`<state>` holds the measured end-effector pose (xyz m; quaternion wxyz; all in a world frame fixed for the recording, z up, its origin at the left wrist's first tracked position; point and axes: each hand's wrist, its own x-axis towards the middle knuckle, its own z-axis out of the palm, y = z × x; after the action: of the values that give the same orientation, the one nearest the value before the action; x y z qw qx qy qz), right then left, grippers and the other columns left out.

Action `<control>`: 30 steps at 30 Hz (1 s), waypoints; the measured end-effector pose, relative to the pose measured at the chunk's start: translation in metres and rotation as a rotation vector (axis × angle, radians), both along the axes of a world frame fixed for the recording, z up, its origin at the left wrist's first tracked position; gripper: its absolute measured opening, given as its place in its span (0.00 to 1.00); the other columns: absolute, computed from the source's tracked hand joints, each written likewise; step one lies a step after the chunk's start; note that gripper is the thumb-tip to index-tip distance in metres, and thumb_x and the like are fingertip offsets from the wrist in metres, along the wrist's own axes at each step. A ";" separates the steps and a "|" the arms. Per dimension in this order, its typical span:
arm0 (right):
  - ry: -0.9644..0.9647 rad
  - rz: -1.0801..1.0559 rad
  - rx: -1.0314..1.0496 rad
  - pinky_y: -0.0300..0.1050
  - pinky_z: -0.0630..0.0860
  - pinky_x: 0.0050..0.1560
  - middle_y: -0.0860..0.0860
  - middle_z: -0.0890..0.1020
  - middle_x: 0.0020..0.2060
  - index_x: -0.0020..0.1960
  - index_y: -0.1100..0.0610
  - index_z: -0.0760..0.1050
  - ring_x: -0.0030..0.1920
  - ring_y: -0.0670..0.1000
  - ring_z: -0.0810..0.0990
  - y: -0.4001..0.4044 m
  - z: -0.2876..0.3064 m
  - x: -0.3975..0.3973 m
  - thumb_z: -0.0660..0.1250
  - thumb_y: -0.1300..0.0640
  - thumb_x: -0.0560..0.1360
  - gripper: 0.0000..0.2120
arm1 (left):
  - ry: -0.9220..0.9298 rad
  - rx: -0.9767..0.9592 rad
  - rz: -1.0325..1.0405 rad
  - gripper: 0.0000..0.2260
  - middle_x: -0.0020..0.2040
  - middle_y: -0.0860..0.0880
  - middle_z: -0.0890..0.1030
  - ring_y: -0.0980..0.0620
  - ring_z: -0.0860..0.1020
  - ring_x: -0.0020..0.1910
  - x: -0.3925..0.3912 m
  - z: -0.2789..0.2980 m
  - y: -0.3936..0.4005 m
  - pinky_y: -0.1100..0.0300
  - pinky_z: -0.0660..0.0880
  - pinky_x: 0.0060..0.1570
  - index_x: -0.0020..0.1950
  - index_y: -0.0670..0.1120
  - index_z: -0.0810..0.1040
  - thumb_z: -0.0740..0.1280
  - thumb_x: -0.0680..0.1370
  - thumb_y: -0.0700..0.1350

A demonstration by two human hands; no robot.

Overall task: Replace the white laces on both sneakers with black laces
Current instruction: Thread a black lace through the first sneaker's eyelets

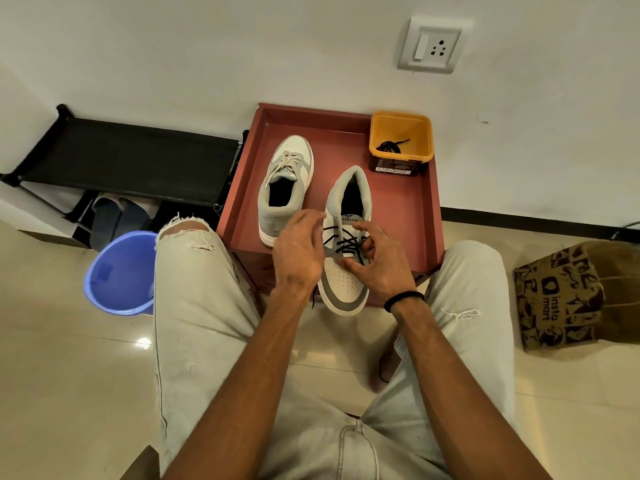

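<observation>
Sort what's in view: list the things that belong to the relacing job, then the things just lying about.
Part of the job:
near sneaker, black lace half threaded
far sneaker, white laces still in
spare black lace in the yellow tub
left hand, right hand

Lying about:
blue bucket
paper bag
black rack
wall socket

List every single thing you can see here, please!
Red-brown metal tray table: 1, by the wall.
White-and-grey sneaker with white laces: 1, left on tray.
White-and-grey sneaker with black laces: 1, front of tray, toe overhanging.
Yellow plastic tub: 1, tray's back right corner.
Spare black lace: 1, inside tub.
Blue plastic bucket: 1, floor, left.
Black shoe rack: 1, left.
Brown printed paper bag: 1, floor, right.
White wall socket: 1, wall.
Left hand: open, beside laced sneaker.
Right hand: pinching its black lace.
</observation>
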<state>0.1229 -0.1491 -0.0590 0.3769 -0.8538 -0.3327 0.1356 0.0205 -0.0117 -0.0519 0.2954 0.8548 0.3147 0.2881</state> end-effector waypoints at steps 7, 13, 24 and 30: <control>0.006 0.001 -0.013 0.33 0.70 0.46 0.46 0.74 0.50 0.71 0.46 0.71 0.43 0.41 0.72 0.000 0.001 0.000 0.81 0.50 0.69 0.34 | 0.121 -0.010 -0.037 0.07 0.53 0.49 0.84 0.51 0.82 0.46 0.003 -0.005 -0.002 0.51 0.82 0.47 0.59 0.48 0.83 0.70 0.82 0.46; 0.020 -0.007 -0.017 0.38 0.73 0.46 0.47 0.74 0.48 0.70 0.44 0.71 0.43 0.42 0.72 0.000 0.000 0.000 0.82 0.48 0.68 0.34 | 0.035 -0.006 0.152 0.04 0.54 0.48 0.83 0.50 0.82 0.51 -0.006 -0.001 0.010 0.51 0.81 0.49 0.56 0.47 0.82 0.69 0.82 0.44; 0.046 -0.006 -0.020 0.46 0.80 0.55 0.50 0.76 0.56 0.71 0.45 0.70 0.51 0.47 0.77 0.000 0.004 -0.004 0.81 0.50 0.69 0.34 | 0.106 -0.055 -0.054 0.10 0.56 0.49 0.84 0.50 0.83 0.48 0.006 -0.008 -0.007 0.49 0.82 0.49 0.64 0.50 0.82 0.69 0.82 0.45; -0.036 -0.040 -0.109 0.51 0.67 0.71 0.52 0.68 0.70 0.69 0.46 0.72 0.71 0.55 0.65 -0.001 0.010 -0.003 0.82 0.47 0.67 0.34 | 0.103 -0.084 -0.029 0.09 0.54 0.50 0.83 0.52 0.82 0.47 0.003 -0.011 0.004 0.52 0.81 0.51 0.60 0.49 0.84 0.71 0.81 0.46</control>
<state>0.1196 -0.1498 -0.0488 0.3265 -0.8818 -0.3142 0.1307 0.0234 -0.0082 -0.0628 0.3185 0.8600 0.3287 0.2257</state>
